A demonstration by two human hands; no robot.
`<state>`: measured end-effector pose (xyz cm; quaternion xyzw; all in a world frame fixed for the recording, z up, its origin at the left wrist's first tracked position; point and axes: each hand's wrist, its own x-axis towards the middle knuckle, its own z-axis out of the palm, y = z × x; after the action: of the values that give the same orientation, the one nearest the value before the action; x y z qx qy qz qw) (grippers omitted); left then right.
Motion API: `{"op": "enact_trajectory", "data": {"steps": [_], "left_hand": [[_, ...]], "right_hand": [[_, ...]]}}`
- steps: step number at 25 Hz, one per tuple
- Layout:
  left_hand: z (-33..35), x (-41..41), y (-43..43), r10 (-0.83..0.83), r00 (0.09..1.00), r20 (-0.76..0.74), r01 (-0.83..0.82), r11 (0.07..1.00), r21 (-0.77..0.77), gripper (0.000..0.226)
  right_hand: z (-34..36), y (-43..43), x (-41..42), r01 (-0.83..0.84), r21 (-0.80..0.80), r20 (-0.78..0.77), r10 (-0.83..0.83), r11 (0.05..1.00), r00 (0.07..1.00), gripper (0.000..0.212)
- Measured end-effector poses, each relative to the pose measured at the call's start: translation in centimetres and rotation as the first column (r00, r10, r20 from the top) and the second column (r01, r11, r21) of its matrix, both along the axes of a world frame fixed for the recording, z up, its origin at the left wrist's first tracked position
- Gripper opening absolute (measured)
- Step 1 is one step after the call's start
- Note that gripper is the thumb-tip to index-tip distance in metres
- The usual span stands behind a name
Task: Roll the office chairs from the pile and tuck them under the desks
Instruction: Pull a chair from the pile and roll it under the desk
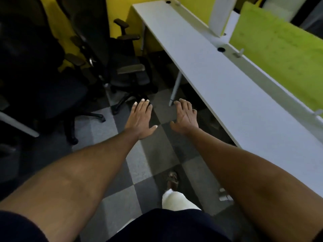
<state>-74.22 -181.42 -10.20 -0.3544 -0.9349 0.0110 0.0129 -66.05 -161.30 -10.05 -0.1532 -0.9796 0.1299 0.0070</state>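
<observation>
Several black chairs crowd the dark far-left corner; the big one (43, 95) stands nearest at left, and a smaller one (129, 74) sits just right of it, its armrests facing the table and its base legs reaching toward the near side. Both hands are empty, fingers spread and released, held out over the checked floor (111, 137). The left hand (141, 119) is nearer the chairs, just short of the smaller one's base, which lies far-left of it; the right hand (186, 117) hovers beside the table (227, 81). That long white table runs from far-left to near-right, its underside open for tucking. A green divider (279, 49) lines its far edge.
</observation>
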Motion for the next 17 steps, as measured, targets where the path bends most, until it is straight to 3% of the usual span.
{"op": "enact_trajectory", "data": {"steps": [9,17], "left_hand": [[1.4,-14.9,-1.2,0.276,0.961,0.033,-0.277,0.957,0.079,0.095],[-0.7,-26.1,-10.8,0.450,0.891,0.067,-0.454,0.888,0.080,0.095]], "right_hand": [[1.7,0.0,-20.8,-0.266,-0.017,0.001,0.266,0.964,0.964,0.096],[1.1,-8.9,-36.3,-0.477,0.002,0.032,0.477,0.879,0.878,0.095]]}}
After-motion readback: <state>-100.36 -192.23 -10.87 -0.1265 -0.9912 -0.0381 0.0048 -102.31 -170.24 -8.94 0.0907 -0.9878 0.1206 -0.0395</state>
